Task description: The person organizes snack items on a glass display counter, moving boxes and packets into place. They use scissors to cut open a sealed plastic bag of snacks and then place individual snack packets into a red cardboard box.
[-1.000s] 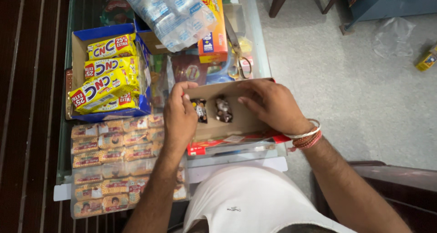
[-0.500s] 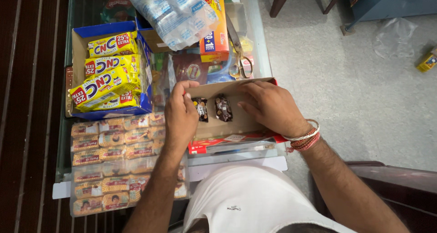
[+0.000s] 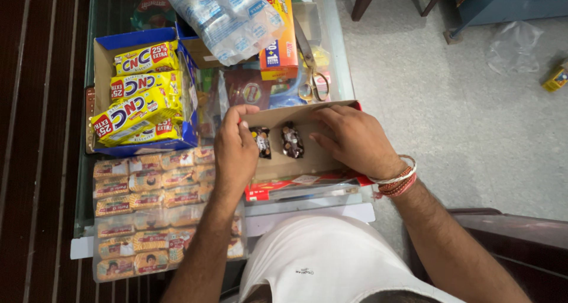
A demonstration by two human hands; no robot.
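Observation:
An open brown cardboard box (image 3: 307, 161) with a red rim lies on the glass counter in front of me. Two small dark wrapped sweets (image 3: 277, 142) lie side by side inside it. My left hand (image 3: 235, 150) grips the box's left end, fingers curled over the edge. My right hand (image 3: 354, 138) rests on the box's right part, fingers spread flat inside near the sweets. Thread bands circle my right wrist.
A blue carton of yellow biscuit packs (image 3: 142, 96) stands at the left. Rows of brown biscuit packs in clear wrap (image 3: 148, 208) lie below it. A bag of small pouches (image 3: 225, 19), an orange box (image 3: 281, 42) and scissors (image 3: 310, 72) lie behind. Grey floor at right.
Both hands stay on the box with only slight shifts. The two sweets have not moved.

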